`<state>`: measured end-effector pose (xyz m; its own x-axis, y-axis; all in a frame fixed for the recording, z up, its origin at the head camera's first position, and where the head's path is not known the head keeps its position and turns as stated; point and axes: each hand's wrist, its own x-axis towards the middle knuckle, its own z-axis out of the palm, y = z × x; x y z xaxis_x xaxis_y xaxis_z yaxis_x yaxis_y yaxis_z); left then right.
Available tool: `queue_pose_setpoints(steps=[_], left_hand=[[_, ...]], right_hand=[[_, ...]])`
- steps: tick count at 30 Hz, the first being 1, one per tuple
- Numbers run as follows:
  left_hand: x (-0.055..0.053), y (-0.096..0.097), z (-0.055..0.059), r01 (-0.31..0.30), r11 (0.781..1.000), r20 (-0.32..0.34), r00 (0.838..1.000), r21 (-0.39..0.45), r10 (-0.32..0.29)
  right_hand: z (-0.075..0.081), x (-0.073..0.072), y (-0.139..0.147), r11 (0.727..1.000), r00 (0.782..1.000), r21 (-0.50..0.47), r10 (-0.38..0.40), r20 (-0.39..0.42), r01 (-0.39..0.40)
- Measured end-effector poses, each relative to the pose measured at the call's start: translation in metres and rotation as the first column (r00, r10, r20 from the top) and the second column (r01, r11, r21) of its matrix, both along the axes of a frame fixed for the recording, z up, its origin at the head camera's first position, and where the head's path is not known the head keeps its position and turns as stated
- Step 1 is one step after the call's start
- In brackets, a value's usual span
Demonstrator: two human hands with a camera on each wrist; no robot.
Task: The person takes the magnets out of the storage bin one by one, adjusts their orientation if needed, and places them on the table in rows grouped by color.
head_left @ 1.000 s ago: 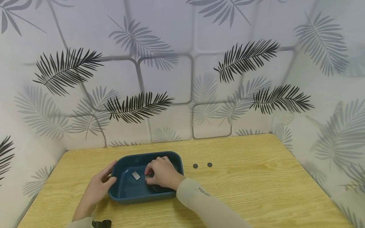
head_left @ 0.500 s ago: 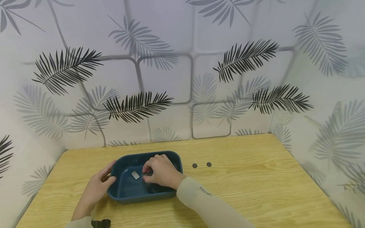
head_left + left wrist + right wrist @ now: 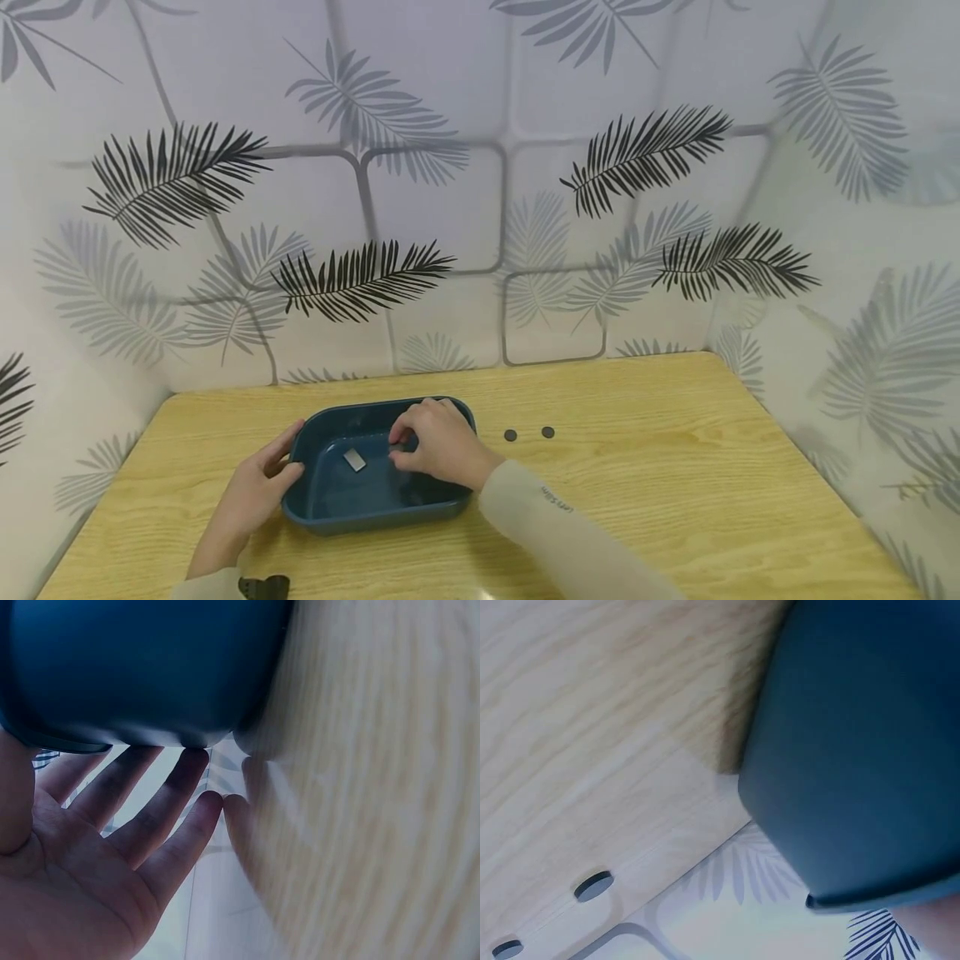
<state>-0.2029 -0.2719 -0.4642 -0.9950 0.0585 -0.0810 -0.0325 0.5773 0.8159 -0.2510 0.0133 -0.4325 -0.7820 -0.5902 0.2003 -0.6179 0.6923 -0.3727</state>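
Against a blue basin (image 3: 375, 522), the left hand (image 3: 255, 490) spreads its fingers; inside, the right hand (image 3: 437, 442) curls its fingers, grip unclear, near a silver block (image 3: 354, 460).

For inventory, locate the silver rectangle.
The head view shows the silver rectangle inside the blue bin, left of centre, between left hand and right hand.
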Motion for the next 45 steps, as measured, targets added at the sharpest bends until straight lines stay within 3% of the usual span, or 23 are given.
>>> queue_pose_setpoints(steps=[28, 45], left_hand=[[0.0, 0.001, -0.001, 0.001, 1.0, -0.002, 1.0, -0.022, -0.001], [-0.001, 0.001, -0.002, -0.004, 1.0, 0.002, 1.0, -0.013, 0.004]], right_hand=[[0.007, -0.011, 0.049, 0.994, 0.996, -0.081, -0.073, 0.042, 0.077], [0.01, -0.014, 0.081, 0.979, 0.992, -0.157, -0.128, 0.022, 0.129]])
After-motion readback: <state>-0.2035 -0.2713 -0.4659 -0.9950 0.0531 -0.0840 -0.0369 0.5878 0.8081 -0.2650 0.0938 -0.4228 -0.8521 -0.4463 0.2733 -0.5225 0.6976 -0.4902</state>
